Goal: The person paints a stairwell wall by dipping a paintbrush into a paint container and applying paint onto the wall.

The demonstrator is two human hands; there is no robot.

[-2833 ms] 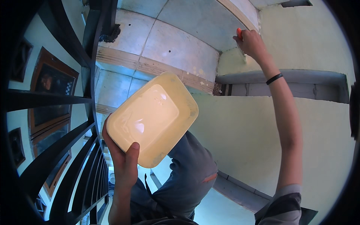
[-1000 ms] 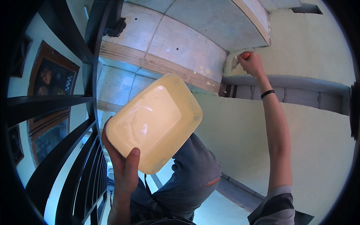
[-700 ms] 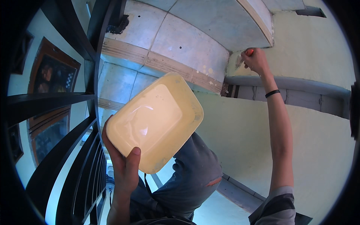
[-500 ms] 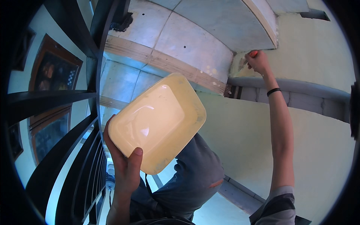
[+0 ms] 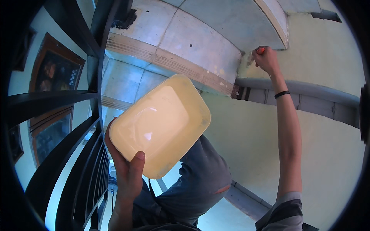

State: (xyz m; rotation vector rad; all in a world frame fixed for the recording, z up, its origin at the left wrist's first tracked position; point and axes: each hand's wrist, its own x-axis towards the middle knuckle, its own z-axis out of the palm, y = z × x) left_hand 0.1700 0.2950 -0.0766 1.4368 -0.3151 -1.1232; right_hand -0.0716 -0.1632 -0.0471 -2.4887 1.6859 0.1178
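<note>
My left hand (image 5: 129, 175) grips a rectangular cream plastic tub (image 5: 199, 109) by its near left corner, thumb over the rim and fingers beneath. Pale cream paint (image 5: 154, 115) lies in the tilted tub. Up at the far right, my right hand (image 5: 266, 61) is closed round the orange-red handle of a paintbrush (image 5: 261, 51). Its bristles are mostly hidden by the fingers and blur into the pale yellow wall (image 5: 316, 57), close to the corner beside the stair tiles.
A black metal railing (image 5: 96, 73) runs along my left. Tiled stairs (image 5: 200, 34) with ridged edges rise ahead, spotted with paint drips (image 5: 216, 72). A grey recessed ledge (image 5: 300, 96) crosses the wall under my right arm. My bent knee (image 5: 208, 173) is below the tub.
My right hand has shifted slightly upward at the wall, turning the brush so less of its bristles shows. The tub in my left hand has moved very slightly left.
</note>
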